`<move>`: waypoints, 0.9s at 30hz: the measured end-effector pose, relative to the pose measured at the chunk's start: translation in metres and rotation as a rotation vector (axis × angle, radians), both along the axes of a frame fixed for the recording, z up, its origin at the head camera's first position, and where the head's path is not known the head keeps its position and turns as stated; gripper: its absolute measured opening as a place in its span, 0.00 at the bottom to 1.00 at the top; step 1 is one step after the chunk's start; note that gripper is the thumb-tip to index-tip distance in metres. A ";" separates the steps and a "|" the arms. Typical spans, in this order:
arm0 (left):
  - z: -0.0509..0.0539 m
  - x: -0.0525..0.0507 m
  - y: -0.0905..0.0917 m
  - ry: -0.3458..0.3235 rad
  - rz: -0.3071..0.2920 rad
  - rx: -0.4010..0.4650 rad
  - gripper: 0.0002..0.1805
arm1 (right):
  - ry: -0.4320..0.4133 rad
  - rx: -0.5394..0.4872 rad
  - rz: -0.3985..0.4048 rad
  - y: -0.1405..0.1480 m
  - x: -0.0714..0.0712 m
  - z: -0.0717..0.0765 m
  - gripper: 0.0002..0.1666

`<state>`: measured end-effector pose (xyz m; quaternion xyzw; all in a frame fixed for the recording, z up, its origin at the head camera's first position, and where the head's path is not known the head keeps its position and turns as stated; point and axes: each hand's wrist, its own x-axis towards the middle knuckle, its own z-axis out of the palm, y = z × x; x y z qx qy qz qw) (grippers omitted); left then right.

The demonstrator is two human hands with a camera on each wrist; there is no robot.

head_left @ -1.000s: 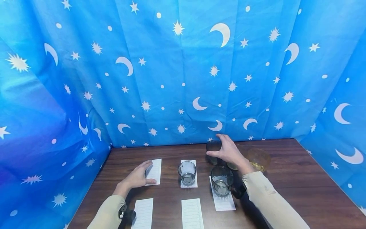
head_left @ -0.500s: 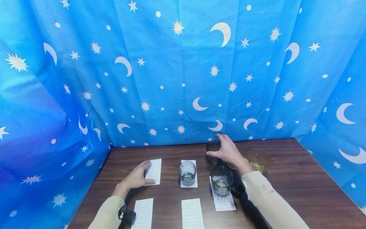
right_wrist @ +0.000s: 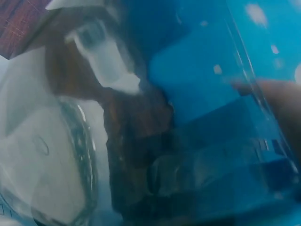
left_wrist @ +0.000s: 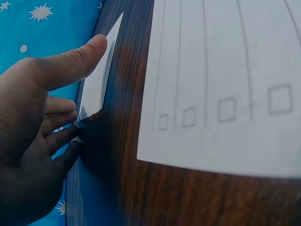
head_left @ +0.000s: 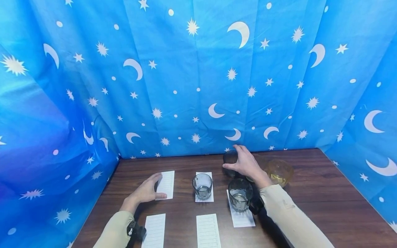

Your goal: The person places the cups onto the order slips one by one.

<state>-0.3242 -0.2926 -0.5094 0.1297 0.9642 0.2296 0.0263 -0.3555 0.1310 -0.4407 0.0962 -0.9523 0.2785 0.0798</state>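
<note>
My right hand [head_left: 245, 162] is at the back of the table, its thumb and fingers spread about the right side of a dark glass tumbler [head_left: 227, 158]. Whether the skin touches that glass is unclear. In the right wrist view a nearer clear grey tumbler [right_wrist: 70, 155] fills the foreground, with one blurred finger [right_wrist: 282, 101] beyond it. That tumbler [head_left: 240, 197] stands on a white card [head_left: 243, 220] below my right wrist. My left hand [head_left: 145, 189] lies beside a lined white card [head_left: 165, 185], thumb and fingers parted, holding nothing.
A clear tumbler [head_left: 202, 187] sits on the middle card [head_left: 208, 197]. Two lined cards, a left one [head_left: 154, 230] and a middle one [head_left: 208, 230], lie at the front. An amber glass bowl [head_left: 280, 170] stands right of my wrist. A patterned blue curtain [head_left: 186, 103] borders the table.
The head view has tilted slightly. My left hand has shifted a little leftward off its card; my right hand stays beside the dark tumbler, and the glasses and cards have not moved.
</note>
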 end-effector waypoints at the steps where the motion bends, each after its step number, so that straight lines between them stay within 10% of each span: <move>1: 0.000 0.000 0.000 -0.002 0.001 -0.002 0.55 | 0.002 0.002 -0.001 0.000 0.000 0.000 0.62; 27: -0.001 0.002 0.002 -0.013 0.004 -0.056 0.56 | -0.013 0.183 0.004 -0.003 -0.007 -0.001 0.60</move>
